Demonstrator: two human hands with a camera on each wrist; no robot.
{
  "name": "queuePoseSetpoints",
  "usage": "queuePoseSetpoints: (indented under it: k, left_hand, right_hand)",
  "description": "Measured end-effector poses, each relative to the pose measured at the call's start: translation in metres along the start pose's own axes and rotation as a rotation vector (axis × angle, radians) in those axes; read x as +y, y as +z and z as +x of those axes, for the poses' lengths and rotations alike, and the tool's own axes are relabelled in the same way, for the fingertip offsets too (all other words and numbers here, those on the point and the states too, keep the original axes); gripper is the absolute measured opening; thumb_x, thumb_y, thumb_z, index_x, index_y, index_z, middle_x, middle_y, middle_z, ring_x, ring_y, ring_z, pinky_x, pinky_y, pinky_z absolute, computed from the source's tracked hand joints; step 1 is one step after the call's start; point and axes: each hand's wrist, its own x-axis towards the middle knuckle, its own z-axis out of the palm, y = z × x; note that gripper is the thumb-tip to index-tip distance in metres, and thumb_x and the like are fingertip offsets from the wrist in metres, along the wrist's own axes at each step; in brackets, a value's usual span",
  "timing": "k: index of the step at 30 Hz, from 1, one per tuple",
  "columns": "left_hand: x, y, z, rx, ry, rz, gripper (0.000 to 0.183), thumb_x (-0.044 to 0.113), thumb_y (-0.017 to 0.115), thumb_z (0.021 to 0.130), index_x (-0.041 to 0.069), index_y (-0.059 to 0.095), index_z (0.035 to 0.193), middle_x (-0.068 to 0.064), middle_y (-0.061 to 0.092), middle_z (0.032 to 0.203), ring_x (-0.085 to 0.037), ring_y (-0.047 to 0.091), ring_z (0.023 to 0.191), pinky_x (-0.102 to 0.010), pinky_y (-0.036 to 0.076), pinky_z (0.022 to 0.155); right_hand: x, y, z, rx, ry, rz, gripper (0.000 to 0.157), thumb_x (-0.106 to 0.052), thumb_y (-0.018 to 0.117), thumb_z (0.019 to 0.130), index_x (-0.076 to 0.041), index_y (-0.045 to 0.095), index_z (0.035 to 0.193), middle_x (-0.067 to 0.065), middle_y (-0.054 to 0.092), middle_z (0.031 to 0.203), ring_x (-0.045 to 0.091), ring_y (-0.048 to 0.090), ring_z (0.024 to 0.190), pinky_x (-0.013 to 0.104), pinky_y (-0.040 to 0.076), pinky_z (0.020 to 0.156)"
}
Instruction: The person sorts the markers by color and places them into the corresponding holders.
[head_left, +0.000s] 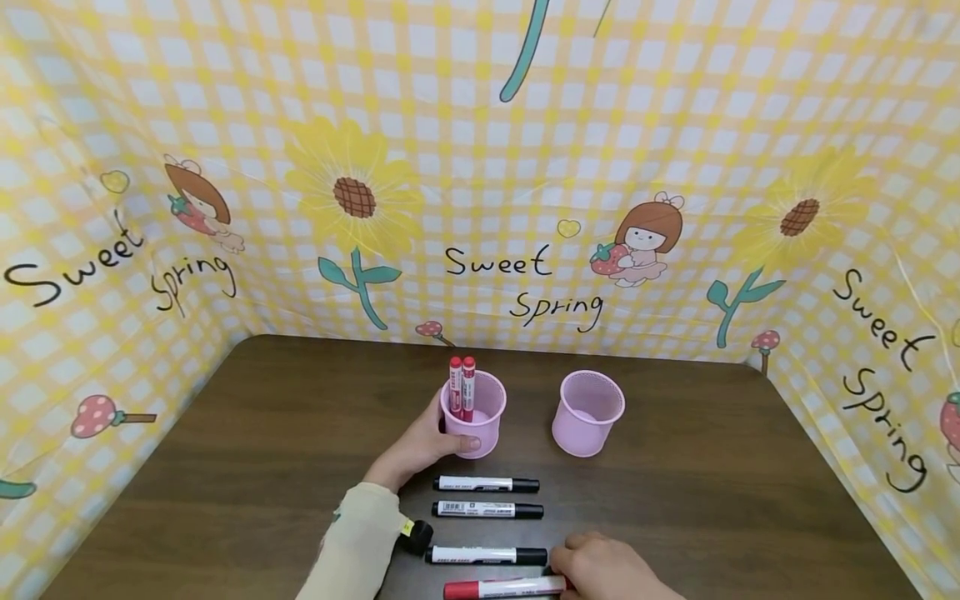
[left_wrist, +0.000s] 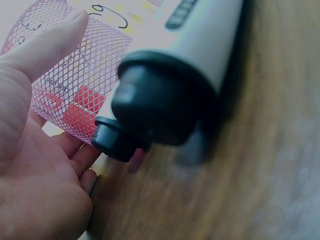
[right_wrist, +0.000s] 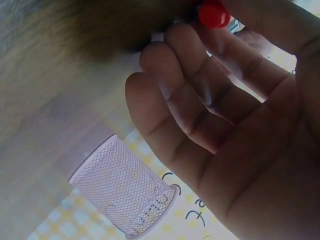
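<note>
"What was the surface?"
"A dark brown, wood-grain bench (head_left: 300, 467)."
"And on it?"
"A round pink mesh cup (head_left: 486, 431) stood left of a matching cup (head_left: 587, 429); three black-and-white cylindrical markers (head_left: 487, 510) lay nearer the person."

A pink cylindrical mesh cup (head_left: 486, 437) stands upright left of centre, two slim red-and-white cylindrical markers (head_left: 468, 387) leaning inside its left wall. Nearest, a white cylindrical marker with a red cap (head_left: 517, 587) extends crosswise, cap left.
</note>
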Motion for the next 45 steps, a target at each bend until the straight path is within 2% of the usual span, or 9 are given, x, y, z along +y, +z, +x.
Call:
queuePoseSetpoints:
  k: [4,11,20,27,30,34,38,41,45]
  left_hand:
    - [0.000,0.000,0.000,0.005,-0.013,0.011,0.109,0.012,0.085,0.081,0.011,0.013,0.162,-0.015,0.034,0.157,-0.033,0.037,0.137,-0.055,0.025,0.115]
    - [0.004,0.001,-0.001,0.014,-0.023,0.008,0.109,0.009,0.086,0.080,0.009,0.014,0.161,-0.017,0.037,0.154,-0.033,0.039,0.135,-0.053,0.024,0.115]
    - [0.003,0.002,-0.001,0.016,-0.031,0.011,0.108,0.009,0.086,0.079,0.009,0.016,0.161,-0.016,0.041,0.151,-0.032,0.043,0.132,-0.052,0.027,0.114]
    - [0.007,0.003,-0.002,0.009,-0.011,0.014,0.109,0.008,0.086,0.079,0.007,0.014,0.161,-0.017,0.039,0.153,-0.033,0.041,0.133,-0.052,0.026,0.114]
    - [0.008,0.003,-0.002,-0.001,-0.003,-0.003,0.109,0.008,0.085,0.079,0.009,0.014,0.161,-0.016,0.038,0.153,-0.033,0.040,0.134,-0.051,0.026,0.114]
    - [0.006,0.002,0.000,-0.014,0.024,-0.011,0.109,0.008,0.085,0.080,0.008,0.013,0.161,-0.017,0.038,0.153,-0.033,0.041,0.133,-0.051,0.028,0.113]
    - [0.003,0.001,0.001,-0.012,0.026,-0.025,0.109,0.007,0.086,0.079,0.008,0.013,0.161,-0.016,0.037,0.153,-0.032,0.040,0.134,-0.049,0.028,0.113]
    - [0.001,0.000,0.002,-0.003,0.013,-0.024,0.110,0.007,0.086,0.078,0.010,0.014,0.161,-0.015,0.036,0.155,-0.031,0.038,0.136,-0.049,0.026,0.114]
    - [0.001,0.000,0.001,-0.002,0.012,-0.014,0.110,0.009,0.086,0.079,0.010,0.013,0.162,-0.015,0.035,0.156,-0.032,0.037,0.136,-0.051,0.025,0.115]
  right_hand:
    - [-0.001,-0.001,0.001,-0.006,0.001,-0.010,0.026,-0.015,0.084,0.073,-0.020,0.059,0.080,-0.013,0.048,0.073,0.007,0.048,0.069,0.024,0.044,0.060]
    - [0.003,-0.009,-0.002,0.056,-0.031,0.085,0.029,-0.012,0.082,0.076,-0.022,0.055,0.077,-0.018,0.039,0.071,0.000,0.042,0.065,0.017,0.037,0.058]
    - [0.006,-0.029,0.001,0.052,-0.032,0.321,0.014,-0.015,0.077,0.088,-0.024,0.066,0.088,-0.021,0.049,0.080,-0.003,0.047,0.072,0.016,0.042,0.065]
    - [0.007,-0.047,-0.003,0.203,-0.126,0.432,0.024,-0.007,0.076,0.088,-0.026,0.066,0.097,-0.019,0.058,0.090,-0.002,0.055,0.078,0.016,0.046,0.070]
    - [0.007,-0.053,-0.004,0.268,-0.167,0.466,0.028,-0.006,0.076,0.088,-0.027,0.065,0.102,-0.018,0.061,0.094,0.001,0.059,0.082,0.022,0.051,0.073]
    - [0.007,-0.063,-0.002,0.306,-0.190,0.572,0.028,-0.005,0.074,0.090,-0.027,0.064,0.105,-0.018,0.064,0.095,0.004,0.063,0.087,0.029,0.054,0.076]
    - [0.007,-0.071,0.008,0.382,-0.242,0.680,0.028,0.001,0.072,0.089,-0.021,0.064,0.105,-0.010,0.065,0.094,0.008,0.063,0.087,0.032,0.056,0.074]
    - [0.007,-0.076,0.017,0.452,-0.221,0.761,0.028,0.006,0.071,0.088,-0.015,0.066,0.105,-0.003,0.067,0.095,0.012,0.064,0.085,0.032,0.056,0.072]
    - [0.009,-0.083,0.031,0.570,-0.113,0.824,0.024,0.008,0.070,0.088,-0.007,0.069,0.107,0.005,0.071,0.099,0.015,0.065,0.083,0.030,0.056,0.070]
